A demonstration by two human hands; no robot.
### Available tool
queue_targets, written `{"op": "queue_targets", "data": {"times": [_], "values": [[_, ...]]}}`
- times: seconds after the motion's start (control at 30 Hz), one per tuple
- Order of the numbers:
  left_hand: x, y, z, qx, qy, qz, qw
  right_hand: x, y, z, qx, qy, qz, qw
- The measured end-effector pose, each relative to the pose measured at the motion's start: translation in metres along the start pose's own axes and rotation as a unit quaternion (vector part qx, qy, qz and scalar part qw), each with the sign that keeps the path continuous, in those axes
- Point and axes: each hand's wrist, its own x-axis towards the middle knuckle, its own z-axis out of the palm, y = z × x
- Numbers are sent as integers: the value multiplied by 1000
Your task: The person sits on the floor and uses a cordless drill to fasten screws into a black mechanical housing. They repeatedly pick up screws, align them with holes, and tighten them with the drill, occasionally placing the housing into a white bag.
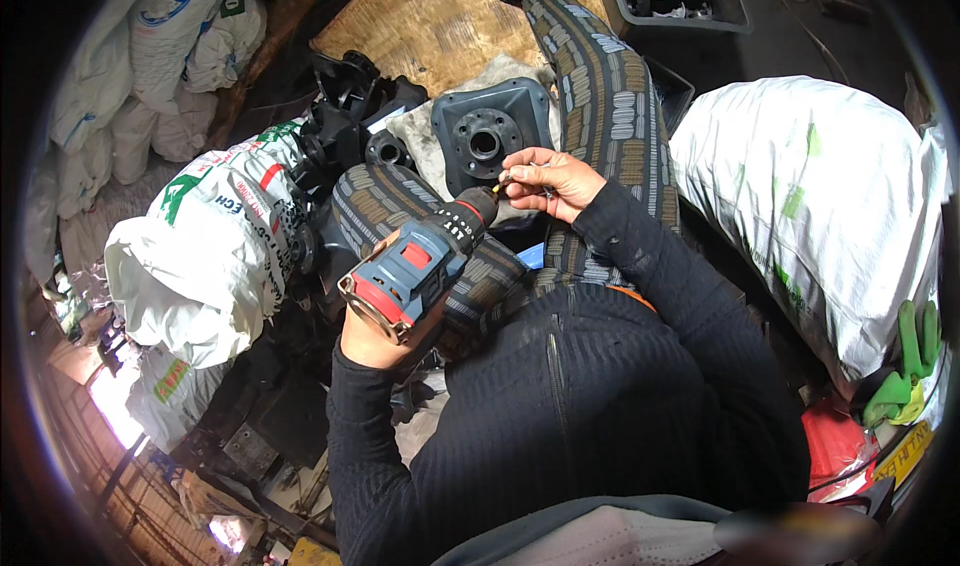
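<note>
1. The left hand [368, 338] is wrapped around the grip of a blue-grey cordless drill with red trim and a black chuck [420, 266], holding it tilted so the chuck points up and to the right.
2. The right hand [548, 181] is curled narrow, fingertips pinched at the drill's tip, where a small bit or screw shows; which of the two it is cannot be told.
3. Just beyond the tip, a dark grey square plastic plate with a round flanged hole [490, 138] rests on a grey cloth between the person's knees in patterned trousers.
4. A white printed woven sack [215, 251] lies at the left, with black plastic parts beside it.
5. A larger white sack [820, 206] sits at the right, green gloves [908, 361] by it.
</note>
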Motion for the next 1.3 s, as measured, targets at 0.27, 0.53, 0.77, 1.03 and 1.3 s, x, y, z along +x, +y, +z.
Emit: {"op": "queue_targets", "data": {"times": [0.27,0.53,0.77,1.03,1.3], "values": [[6,-26,1,-60,-4,-72,996,5,4,-7,-22,87,-86,992],[30,-49,8,-55,-2,-118,991,29,-1,-10,-122,212,-121,962],[46,-60,6,-97,-45,-154,982,44,6,-17,-249,257,-137,924],[82,-67,-14,-73,-115,-146,980,50,9,-19,-327,283,-143,890],[99,-61,-13,-83,-181,-212,957,52,13,-25,-311,290,-155,892]]}}
